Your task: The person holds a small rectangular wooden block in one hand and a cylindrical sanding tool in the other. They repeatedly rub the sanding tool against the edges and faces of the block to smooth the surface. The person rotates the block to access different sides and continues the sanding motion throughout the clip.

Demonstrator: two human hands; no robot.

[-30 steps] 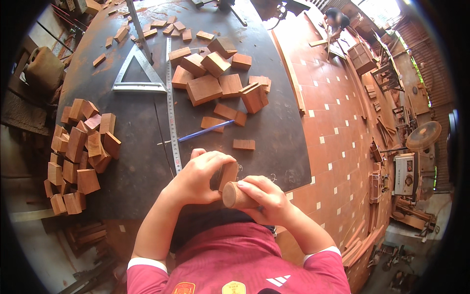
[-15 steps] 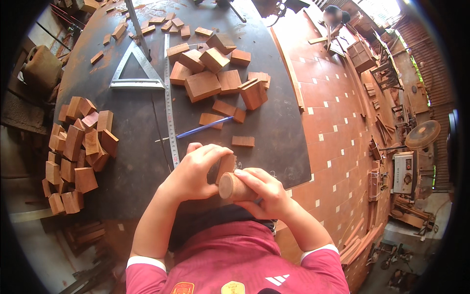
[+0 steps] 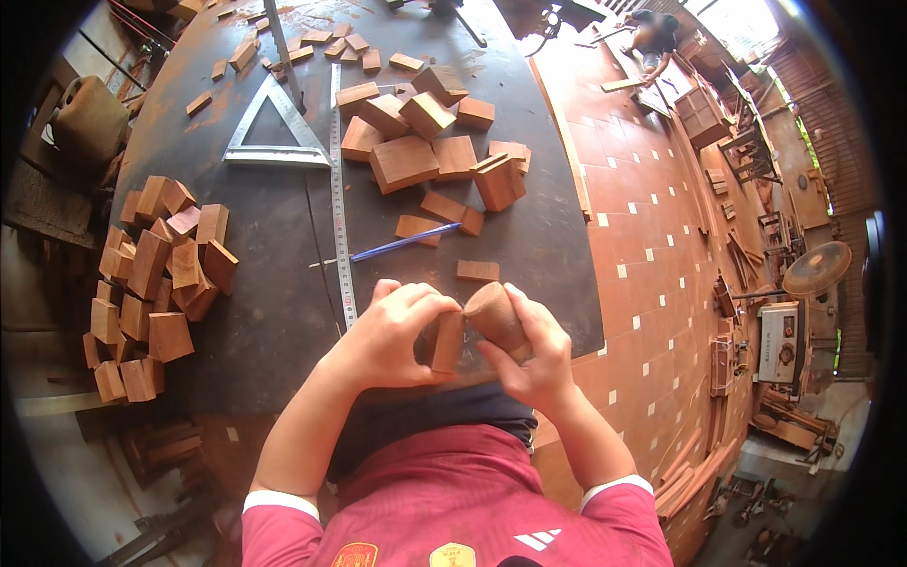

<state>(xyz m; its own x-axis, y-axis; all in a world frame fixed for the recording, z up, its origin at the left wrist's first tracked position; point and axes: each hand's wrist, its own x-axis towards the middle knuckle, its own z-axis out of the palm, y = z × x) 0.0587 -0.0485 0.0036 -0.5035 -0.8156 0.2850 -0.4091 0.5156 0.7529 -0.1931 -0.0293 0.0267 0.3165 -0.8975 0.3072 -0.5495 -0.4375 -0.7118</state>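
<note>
- Block (image 3: 447, 345): up off the tbl, near its front edge, in our L hand (image 3: 390, 331). Long axis runs roughly away from us, far end tipped a bit to R.
- L grip: we've got it pinched, fingers at far end, thumb at near end; palm sits on block's L, so its R side is uncovered.
- Key relation: round wooden peg (image 3: 498, 321) is just R of the block's far end, broad end turned up & toward that end. Rims look v. close; can't tell if touching. Peg's long axis slants far-L to near-R, so the two aren't parallel.
- R grip: our R hand (image 3: 539, 352) is closed round the peg, fingers on its R side, thumb on near side. R is the hand nearest the block's bare side.
- Small block (image 3: 478, 271) lies flat on the tbl, just beyond the peg.
- Blue pen (image 3: 385, 249) farther out, slantwise, btwn small block & ruler (image 3: 339, 208).
- Metal triangle (image 3: 276, 156) L of ruler; one block pile (image 3: 406, 165) R of it, another pile (image 3: 148, 269) far L on dark tbl (image 3: 269, 255).
- Co-worker (image 3: 654, 38) well off, upper R.
</note>
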